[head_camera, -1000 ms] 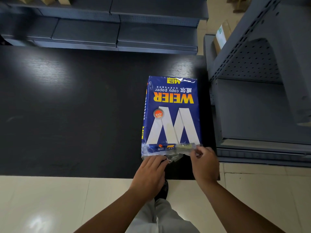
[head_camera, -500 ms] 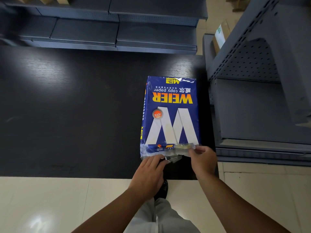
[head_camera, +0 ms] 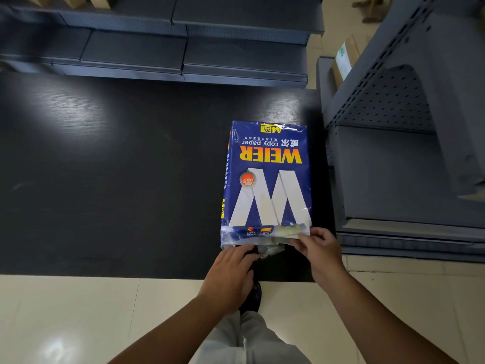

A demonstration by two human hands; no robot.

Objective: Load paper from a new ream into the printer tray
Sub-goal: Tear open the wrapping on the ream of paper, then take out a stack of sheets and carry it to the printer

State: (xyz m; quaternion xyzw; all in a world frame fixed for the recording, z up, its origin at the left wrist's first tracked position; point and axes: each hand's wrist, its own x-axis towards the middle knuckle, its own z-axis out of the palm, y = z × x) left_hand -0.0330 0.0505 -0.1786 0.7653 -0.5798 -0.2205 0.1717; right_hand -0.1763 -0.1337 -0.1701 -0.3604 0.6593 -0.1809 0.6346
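A blue wrapped ream of copy paper (head_camera: 267, 179) lies flat on the black table (head_camera: 118, 166), near its right end, with the printed side up and the text upside down to me. Its near end has a clear, crumpled wrapper flap (head_camera: 270, 243). My right hand (head_camera: 321, 248) pinches that flap at the ream's near right corner. My left hand (head_camera: 231, 271) rests at the near left of the ream, fingertips under the wrapper's loose edge. No printer or tray is in sight.
Grey metal shelving (head_camera: 409, 153) stands close to the table's right edge. More dark shelves (head_camera: 183, 43) run along the far side. A cardboard box (head_camera: 343, 59) sits at the far right. Cream floor tiles (head_camera: 78, 319) lie on my side of the table.
Both hands have stayed at the ream's near end, with small shifts of the fingers on the wrapper flap. The ream has not moved.
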